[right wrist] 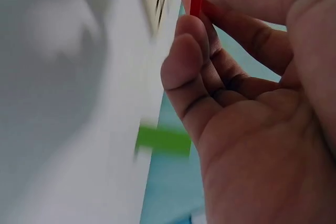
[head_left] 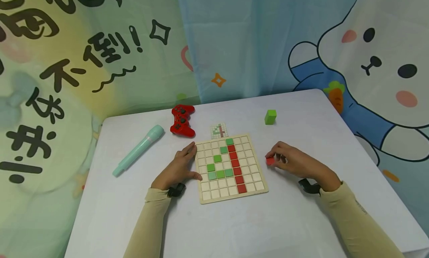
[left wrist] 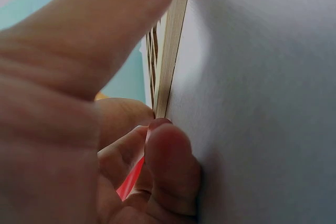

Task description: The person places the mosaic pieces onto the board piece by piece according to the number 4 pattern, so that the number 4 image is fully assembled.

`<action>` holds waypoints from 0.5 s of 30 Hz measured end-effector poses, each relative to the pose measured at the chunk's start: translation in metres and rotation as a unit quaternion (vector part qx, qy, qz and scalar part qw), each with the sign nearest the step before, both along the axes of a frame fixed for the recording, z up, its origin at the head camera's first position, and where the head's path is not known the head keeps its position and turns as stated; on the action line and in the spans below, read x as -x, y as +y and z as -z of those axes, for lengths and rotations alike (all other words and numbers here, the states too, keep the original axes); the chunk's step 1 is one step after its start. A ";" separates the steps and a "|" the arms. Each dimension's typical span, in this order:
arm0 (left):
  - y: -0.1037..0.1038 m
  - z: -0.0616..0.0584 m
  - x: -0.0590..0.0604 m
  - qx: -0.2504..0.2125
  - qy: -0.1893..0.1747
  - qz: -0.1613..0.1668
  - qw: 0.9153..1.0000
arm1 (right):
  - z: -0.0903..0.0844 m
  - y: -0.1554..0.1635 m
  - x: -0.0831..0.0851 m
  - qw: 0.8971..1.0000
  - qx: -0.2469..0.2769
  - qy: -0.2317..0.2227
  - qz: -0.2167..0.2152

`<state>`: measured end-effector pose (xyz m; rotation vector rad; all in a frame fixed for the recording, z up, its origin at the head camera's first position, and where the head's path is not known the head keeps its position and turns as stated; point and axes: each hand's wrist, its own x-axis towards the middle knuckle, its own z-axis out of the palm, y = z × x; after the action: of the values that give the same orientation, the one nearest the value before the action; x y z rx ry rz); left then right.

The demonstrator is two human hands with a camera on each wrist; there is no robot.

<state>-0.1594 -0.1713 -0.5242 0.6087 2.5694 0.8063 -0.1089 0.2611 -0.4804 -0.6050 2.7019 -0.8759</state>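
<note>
A wooden grid board [head_left: 204, 194] lies on the white table, with a column of red tiles [head_left: 236, 163] and several green tiles [head_left: 220, 174] set in its squares. My left hand [head_left: 177, 168] rests along the board's left edge, thumb near the lower corner and fingers higher up; in the left wrist view the fingertips touch the board's side [left wrist: 169, 56]. To the right of the board, my right hand [head_left: 295, 161] pinches a small red tile [head_left: 270, 161] between thumb and fingers, low over the table. The right wrist view shows only part of this tile [right wrist: 195, 4].
Behind the board lies a small pattern card [head_left: 219, 130]. A red game controller [head_left: 182, 120] and a mint-green tube [head_left: 139, 150] lie to the left. Toward the back right stands a green block [head_left: 270, 117]. A printed curtain [head_left: 234, 45] hangs behind the table [head_left: 285, 220].
</note>
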 end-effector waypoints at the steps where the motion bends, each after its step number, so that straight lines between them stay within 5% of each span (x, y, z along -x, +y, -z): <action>1: 0.000 0.000 0.000 -0.001 -0.001 -0.001 1.000 | 0.000 -0.009 0.002 1.000 0.006 -0.004 -0.014; 15: -0.003 0.003 0.000 -0.003 0.007 0.002 1.000 | 0.025 -0.061 0.016 0.994 0.025 -0.025 -0.103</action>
<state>-0.1594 -0.1740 -0.5269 0.6235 2.5786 0.8104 -0.1249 0.2004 -0.5049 -0.8423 2.5241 -0.8931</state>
